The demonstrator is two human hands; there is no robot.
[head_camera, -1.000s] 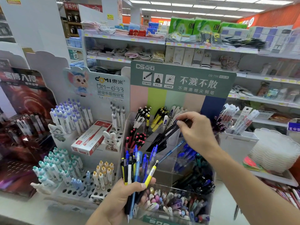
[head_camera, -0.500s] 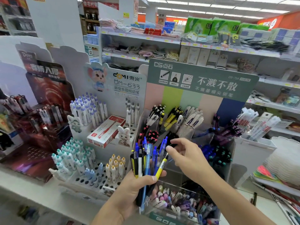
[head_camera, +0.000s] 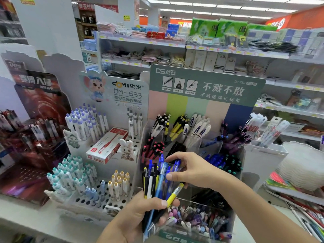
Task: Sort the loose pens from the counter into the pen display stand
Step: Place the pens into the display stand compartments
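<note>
Two hands on pen bunch (head_camera: 157,183), left hand (head_camera: 140,216) gripping, lower ends hidden

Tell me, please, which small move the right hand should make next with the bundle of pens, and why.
Probably pinch one blue pen and lift it out of the bundle. The right hand is already at the tips of the pens with its fingers around that blue one, while the left hand grips the bundle low down. The clear display stand with its blue pens sits just behind.

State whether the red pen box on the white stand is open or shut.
Shut: the red pen box lies flat with its flaps closed.
</note>
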